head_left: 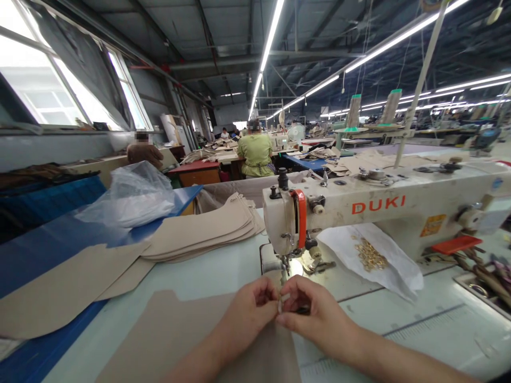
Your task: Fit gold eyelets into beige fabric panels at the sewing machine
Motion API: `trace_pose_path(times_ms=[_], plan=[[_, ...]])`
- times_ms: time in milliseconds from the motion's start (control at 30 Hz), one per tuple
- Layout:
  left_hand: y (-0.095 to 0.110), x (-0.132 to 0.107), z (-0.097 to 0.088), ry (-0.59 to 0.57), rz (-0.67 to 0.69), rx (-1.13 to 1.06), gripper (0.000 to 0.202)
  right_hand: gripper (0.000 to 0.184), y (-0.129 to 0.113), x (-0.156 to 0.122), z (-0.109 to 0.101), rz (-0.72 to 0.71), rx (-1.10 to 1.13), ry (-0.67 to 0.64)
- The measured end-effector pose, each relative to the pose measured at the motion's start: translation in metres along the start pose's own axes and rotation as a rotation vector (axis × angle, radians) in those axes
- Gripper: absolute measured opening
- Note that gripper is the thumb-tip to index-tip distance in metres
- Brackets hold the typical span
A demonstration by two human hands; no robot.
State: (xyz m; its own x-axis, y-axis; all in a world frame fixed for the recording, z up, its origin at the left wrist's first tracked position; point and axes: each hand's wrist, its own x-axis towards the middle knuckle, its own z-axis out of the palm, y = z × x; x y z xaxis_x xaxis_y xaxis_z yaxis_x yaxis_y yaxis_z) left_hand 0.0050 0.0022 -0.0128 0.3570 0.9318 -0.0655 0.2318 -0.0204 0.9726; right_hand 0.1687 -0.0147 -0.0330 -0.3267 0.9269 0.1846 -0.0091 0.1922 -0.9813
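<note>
Thumb and forefinger of the left hand (249, 314) and the right hand (319, 319) are pinched narrowly together, tip to tip, on a small pale item (280, 305). It is too tiny to tell whether it is thread or a fitting. The other fingers curl in loosely. The item is held just in front of and below the needle (284, 268) of a cream-coloured industrial sewing machine marked DUKI in red (379, 205).

Under both wrists lies a flat beige cut fabric panel (179, 335) on the pale green tabletop (399, 319). Its far edge seems to stop short of the needle, and no stitching shows on it. By that, the work looks to be at an early, preparatory stage, with sewing on this panel not yet begun.

To the right of the needle, a sheet of white paper (399, 271) carries a small heap of brass-coloured metal fittings (369, 255). To the left, a fanned stack of beige cut pieces (207, 229) rests partly on a blue side table (48, 234), apparently unsewn. Behind the stack sits a crumpled clear plastic bag (131, 197).

Further back, a person in a light green top (255, 154) and a person in brown (143, 151) sit at other benches, under long ceiling strip lights (271, 32).
</note>
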Motion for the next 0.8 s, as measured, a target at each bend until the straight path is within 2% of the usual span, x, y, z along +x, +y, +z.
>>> trace_pose_path(times_ms=[100, 267, 467, 800], plan=[[-0.001, -0.002, -0.001, 0.016, 0.03, 0.088, 0.004, 0.019, -0.003, -0.003, 0.0, -0.036, -0.13, 0.015], [0.002, -0.001, 0.001, 0.053, 0.019, 0.1, 0.006, 0.005, -0.008, 0.0, -0.004, -0.062, -0.143, 0.025], [0.001, -0.001, 0.003, 0.09, 0.102, -0.013, 0.009, 0.01, -0.004, 0.003, -0.004, -0.076, -0.03, 0.09], [0.008, -0.003, 0.007, 0.186, 0.032, -0.065, 0.013, 0.009, 0.001, 0.007, -0.001, 0.024, 0.074, 0.169]])
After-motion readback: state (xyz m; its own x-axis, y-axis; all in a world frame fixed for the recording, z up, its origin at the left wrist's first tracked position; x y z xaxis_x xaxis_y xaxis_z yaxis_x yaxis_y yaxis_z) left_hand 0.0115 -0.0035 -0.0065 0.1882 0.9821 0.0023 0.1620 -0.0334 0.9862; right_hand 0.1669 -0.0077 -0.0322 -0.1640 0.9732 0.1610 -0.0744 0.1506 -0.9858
